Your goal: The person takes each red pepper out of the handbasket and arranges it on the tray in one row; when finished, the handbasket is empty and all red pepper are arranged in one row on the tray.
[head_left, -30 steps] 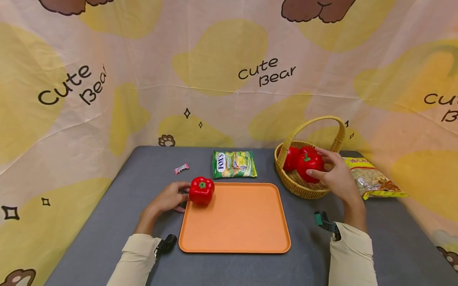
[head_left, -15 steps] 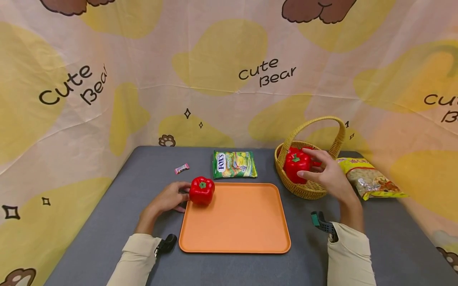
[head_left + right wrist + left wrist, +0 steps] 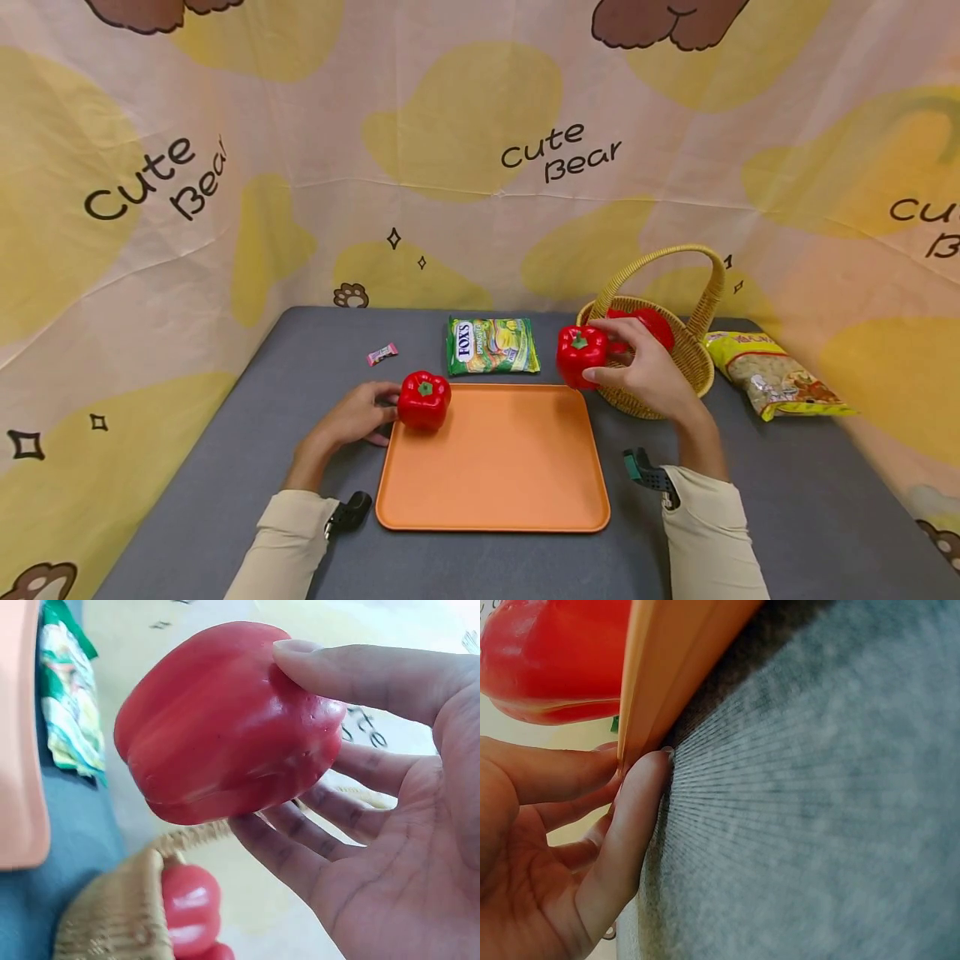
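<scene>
My right hand (image 3: 652,371) grips a red bell pepper (image 3: 577,360) in the air between the wicker basket (image 3: 637,404) and the tray's far right corner. In the right wrist view, the thumb lies on one side of this pepper and the fingers curl under the other. More red vegetables (image 3: 654,325) lie in the basket, partly hidden behind the hand. A second bell pepper (image 3: 423,402) sits at the far left corner of the orange tray (image 3: 495,467). Beside it, my left hand (image 3: 362,414) pinches the tray's left edge between thumb and fingers, seen closely in the left wrist view.
Behind the tray lies a green Fox's candy bag (image 3: 492,345), with a small pink wrapped candy (image 3: 382,354) to its left. A yellow food packet (image 3: 776,373) leans at the right, beyond the basket. A printed curtain (image 3: 465,208) encloses the grey table (image 3: 480,567).
My right hand has lifted the bell pepper out of the basket and carried it left, toward the tray. The left hand, the tray and the pepper on it have stayed in place.
</scene>
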A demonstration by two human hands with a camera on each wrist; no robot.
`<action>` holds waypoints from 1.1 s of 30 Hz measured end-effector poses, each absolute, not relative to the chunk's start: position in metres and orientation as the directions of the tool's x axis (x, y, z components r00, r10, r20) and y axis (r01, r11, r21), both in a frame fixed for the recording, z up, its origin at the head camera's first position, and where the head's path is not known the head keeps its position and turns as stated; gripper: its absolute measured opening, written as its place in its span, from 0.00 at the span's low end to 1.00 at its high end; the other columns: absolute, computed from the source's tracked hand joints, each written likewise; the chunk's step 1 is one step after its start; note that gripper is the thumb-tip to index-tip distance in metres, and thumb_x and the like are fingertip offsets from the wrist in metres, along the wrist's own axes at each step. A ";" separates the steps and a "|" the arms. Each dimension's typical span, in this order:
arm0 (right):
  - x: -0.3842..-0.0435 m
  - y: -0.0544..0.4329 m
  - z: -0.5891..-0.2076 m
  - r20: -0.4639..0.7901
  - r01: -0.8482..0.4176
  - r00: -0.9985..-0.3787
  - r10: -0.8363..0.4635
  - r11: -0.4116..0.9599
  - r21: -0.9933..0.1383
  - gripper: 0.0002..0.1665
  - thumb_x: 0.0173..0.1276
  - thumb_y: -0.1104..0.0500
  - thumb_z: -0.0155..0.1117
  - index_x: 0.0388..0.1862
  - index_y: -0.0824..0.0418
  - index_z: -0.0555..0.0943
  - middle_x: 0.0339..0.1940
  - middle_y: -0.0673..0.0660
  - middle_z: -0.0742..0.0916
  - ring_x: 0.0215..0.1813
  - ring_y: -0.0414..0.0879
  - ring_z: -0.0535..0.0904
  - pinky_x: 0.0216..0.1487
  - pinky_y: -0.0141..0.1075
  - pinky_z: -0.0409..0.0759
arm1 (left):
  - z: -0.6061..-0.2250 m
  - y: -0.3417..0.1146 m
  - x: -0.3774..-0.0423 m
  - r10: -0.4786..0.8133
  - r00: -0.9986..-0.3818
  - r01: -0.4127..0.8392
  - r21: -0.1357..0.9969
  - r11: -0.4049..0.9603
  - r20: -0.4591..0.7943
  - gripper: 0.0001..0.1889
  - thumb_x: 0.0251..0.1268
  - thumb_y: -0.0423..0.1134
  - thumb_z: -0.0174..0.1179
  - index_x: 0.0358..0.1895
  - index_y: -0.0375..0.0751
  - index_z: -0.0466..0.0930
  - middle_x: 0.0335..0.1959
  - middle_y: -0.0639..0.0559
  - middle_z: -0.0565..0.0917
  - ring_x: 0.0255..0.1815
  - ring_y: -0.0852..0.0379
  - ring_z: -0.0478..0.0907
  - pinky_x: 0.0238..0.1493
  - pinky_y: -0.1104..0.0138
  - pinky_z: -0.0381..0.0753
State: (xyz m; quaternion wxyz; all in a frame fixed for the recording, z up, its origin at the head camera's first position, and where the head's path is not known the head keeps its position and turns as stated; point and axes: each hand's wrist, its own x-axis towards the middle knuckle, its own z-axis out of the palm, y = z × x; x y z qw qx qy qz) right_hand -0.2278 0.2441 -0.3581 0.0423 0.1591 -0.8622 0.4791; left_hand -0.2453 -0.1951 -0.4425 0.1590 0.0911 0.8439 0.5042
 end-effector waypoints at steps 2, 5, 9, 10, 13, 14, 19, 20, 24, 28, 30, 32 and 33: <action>-0.230 0.237 -0.362 0.216 -0.313 -0.945 -0.246 0.485 -0.816 0.43 0.63 0.61 0.79 0.76 0.64 0.72 0.71 0.65 0.74 0.70 0.66 0.75 0.72 0.61 0.77 | -0.443 -0.195 -0.245 0.313 -0.933 -0.005 0.877 0.480 -0.177 0.24 0.74 0.28 0.57 0.70 0.24 0.72 0.57 0.33 0.81 0.51 0.45 0.85 0.36 0.54 0.93; -0.233 0.227 -0.367 0.200 -0.310 -0.943 -0.267 0.482 -0.819 0.45 0.62 0.61 0.79 0.76 0.63 0.71 0.71 0.65 0.74 0.70 0.67 0.75 0.72 0.61 0.77 | -0.443 -0.195 -0.246 0.310 -0.934 -0.004 0.873 0.487 -0.178 0.24 0.74 0.29 0.57 0.71 0.25 0.73 0.57 0.33 0.81 0.51 0.45 0.85 0.36 0.54 0.93; -0.236 0.214 -0.373 0.195 -0.322 -0.936 -0.294 0.485 -0.813 0.45 0.60 0.60 0.81 0.75 0.62 0.72 0.69 0.64 0.77 0.67 0.65 0.77 0.69 0.63 0.80 | -0.443 -0.195 -0.246 0.308 -0.934 -0.008 0.873 0.488 -0.181 0.24 0.74 0.29 0.58 0.71 0.25 0.72 0.57 0.33 0.81 0.52 0.44 0.85 0.36 0.54 0.93; -0.237 0.210 -0.374 0.195 -0.325 -0.934 -0.300 0.486 -0.811 0.45 0.60 0.60 0.81 0.75 0.62 0.73 0.68 0.63 0.78 0.66 0.65 0.78 0.68 0.63 0.81 | -0.443 -0.195 -0.246 0.307 -0.934 -0.010 0.873 0.487 -0.182 0.24 0.74 0.29 0.58 0.71 0.25 0.72 0.58 0.33 0.81 0.52 0.44 0.85 0.36 0.54 0.93; -0.239 0.200 -0.378 0.187 -0.328 -0.930 -0.318 0.484 -0.811 0.44 0.60 0.59 0.82 0.74 0.61 0.74 0.66 0.61 0.79 0.63 0.62 0.80 0.64 0.60 0.84 | -0.443 -0.195 -0.246 0.306 -0.934 -0.012 0.873 0.488 -0.184 0.25 0.74 0.29 0.58 0.71 0.25 0.72 0.58 0.33 0.81 0.52 0.44 0.85 0.36 0.54 0.93; -0.239 0.197 -0.379 0.182 -0.327 -0.929 -0.323 0.482 -0.813 0.44 0.59 0.59 0.82 0.74 0.61 0.74 0.66 0.61 0.79 0.62 0.61 0.81 0.63 0.60 0.85 | -0.443 -0.195 -0.246 0.306 -0.934 -0.013 0.873 0.487 -0.184 0.25 0.74 0.29 0.58 0.71 0.25 0.72 0.58 0.33 0.81 0.52 0.44 0.85 0.36 0.54 0.93; -0.240 0.183 -0.387 0.154 -0.312 -0.927 -0.342 0.471 -0.825 0.45 0.59 0.61 0.82 0.74 0.62 0.73 0.66 0.61 0.80 0.63 0.61 0.83 0.63 0.58 0.86 | -0.443 -0.195 -0.246 0.309 -0.934 -0.011 0.877 0.481 -0.181 0.24 0.74 0.28 0.57 0.71 0.25 0.72 0.58 0.33 0.80 0.52 0.43 0.85 0.36 0.54 0.93; -0.241 0.181 -0.388 0.150 -0.308 -0.927 -0.345 0.470 -0.827 0.45 0.59 0.61 0.82 0.74 0.62 0.73 0.66 0.61 0.80 0.63 0.61 0.83 0.63 0.58 0.86 | -0.443 -0.195 -0.246 0.309 -0.934 -0.011 0.877 0.480 -0.181 0.24 0.74 0.28 0.57 0.71 0.25 0.72 0.58 0.33 0.80 0.52 0.44 0.85 0.36 0.54 0.93; -0.241 0.172 -0.392 0.132 -0.302 -0.923 -0.361 0.469 -0.830 0.45 0.59 0.63 0.82 0.74 0.63 0.73 0.65 0.61 0.79 0.64 0.62 0.83 0.63 0.58 0.86 | -0.443 -0.195 -0.246 0.311 -0.934 -0.007 0.877 0.480 -0.178 0.24 0.74 0.28 0.57 0.71 0.24 0.72 0.57 0.33 0.81 0.52 0.44 0.85 0.36 0.54 0.93; -0.240 0.163 -0.394 0.143 -0.321 -0.916 -0.376 0.470 -0.822 0.45 0.59 0.64 0.81 0.74 0.62 0.73 0.65 0.61 0.79 0.65 0.62 0.82 0.64 0.59 0.85 | -0.443 -0.195 -0.246 0.311 -0.934 -0.004 0.877 0.480 -0.175 0.24 0.74 0.28 0.57 0.70 0.24 0.73 0.56 0.34 0.81 0.51 0.45 0.85 0.35 0.54 0.93; -0.239 0.159 -0.395 0.157 -0.341 -0.909 -0.386 0.472 -0.813 0.45 0.59 0.64 0.81 0.75 0.62 0.73 0.66 0.61 0.79 0.65 0.62 0.82 0.65 0.58 0.84 | -0.443 -0.196 -0.246 0.313 -0.934 -0.003 0.877 0.480 -0.175 0.24 0.74 0.28 0.57 0.70 0.24 0.73 0.56 0.34 0.81 0.51 0.45 0.85 0.36 0.54 0.93; -0.239 0.156 -0.397 0.168 -0.358 -0.903 -0.395 0.478 -0.802 0.45 0.59 0.64 0.81 0.76 0.61 0.74 0.67 0.60 0.79 0.67 0.60 0.81 0.67 0.56 0.84 | -0.443 -0.196 -0.246 0.315 -0.933 -0.001 0.877 0.480 -0.174 0.24 0.74 0.28 0.57 0.71 0.24 0.72 0.56 0.34 0.81 0.51 0.45 0.85 0.36 0.54 0.93; -0.239 0.154 -0.397 0.168 -0.362 -0.901 -0.400 0.479 -0.800 0.45 0.59 0.64 0.81 0.76 0.61 0.74 0.67 0.60 0.79 0.67 0.60 0.80 0.67 0.56 0.84 | -0.443 -0.196 -0.246 0.316 -0.933 0.000 0.877 0.481 -0.173 0.24 0.74 0.28 0.57 0.71 0.24 0.72 0.57 0.34 0.81 0.51 0.45 0.85 0.36 0.54 0.93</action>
